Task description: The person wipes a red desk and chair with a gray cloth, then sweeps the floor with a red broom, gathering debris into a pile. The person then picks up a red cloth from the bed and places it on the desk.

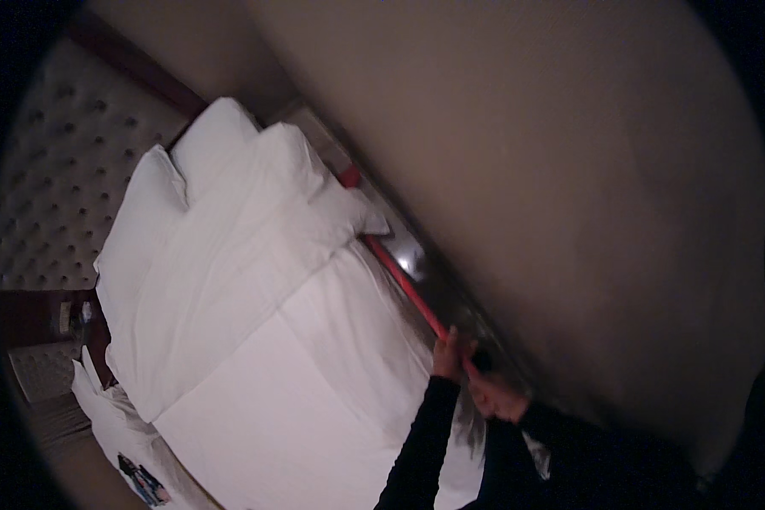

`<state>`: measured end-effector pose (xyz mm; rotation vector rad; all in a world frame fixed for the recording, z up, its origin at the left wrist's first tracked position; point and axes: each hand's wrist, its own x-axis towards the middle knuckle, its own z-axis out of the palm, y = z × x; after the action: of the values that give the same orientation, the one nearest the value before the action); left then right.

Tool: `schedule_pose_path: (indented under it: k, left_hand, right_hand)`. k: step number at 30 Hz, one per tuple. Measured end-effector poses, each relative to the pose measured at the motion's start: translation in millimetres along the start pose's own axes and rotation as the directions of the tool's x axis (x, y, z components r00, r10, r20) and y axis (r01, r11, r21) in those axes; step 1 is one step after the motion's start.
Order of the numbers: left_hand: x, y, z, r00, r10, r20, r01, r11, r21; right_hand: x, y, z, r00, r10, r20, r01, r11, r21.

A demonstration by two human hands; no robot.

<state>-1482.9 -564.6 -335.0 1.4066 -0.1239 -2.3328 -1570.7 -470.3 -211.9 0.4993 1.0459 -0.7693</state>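
Observation:
A long red pole slants through the narrow gap between the bed and the wall. My left hand is closed around it, farther along the pole. Nearer to me, my right hand grips the pole's near end, slightly blurred. A red piece shows in the gap past the bedding's corner; the bedding hides the pole between, and I cannot make out what kind of tool it is. Beside my hands lies the bed's white sheet, hanging over the side next to the pole.
White pillows and a rumpled cover lie toward the tufted headboard. A bare wall bounds the gap on the right, above a shiny floor strip. At lower left is a second bed with dark items on it.

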Motion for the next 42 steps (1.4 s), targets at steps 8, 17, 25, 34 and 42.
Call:
schedule_pose_path:
  k: [8,17,25,34,42]
  left_hand:
    - [32,32,14,0.958,0.270,0.102,-0.285,0.838,0.464]
    - [85,160,35,0.958,0.284,0.042,-0.284,0.919,0.273]
    - [82,106,21,0.974,0.198,0.108,-0.223,0.924,0.312]
    - [2,-75,-12,0.988,0.081,-0.135,-0.042,0.961,0.273]
    - [-113,-166,33,0.991,-0.128,-0.032,0.132,0.978,0.162]
  right_hand:
    - [9,-62,10,0.952,-0.306,0.020,0.289,0.873,-0.394]
    - [160,-182,90,0.879,-0.345,0.328,0.411,0.898,-0.159]
    - [101,-105,55,0.950,-0.247,0.190,0.264,0.962,-0.067]
    - [-81,58,-54,0.991,0.042,-0.131,-0.042,0.999,-0.001]
    - [-219,82,-93,0.901,0.336,-0.275,-0.381,0.915,-0.129]
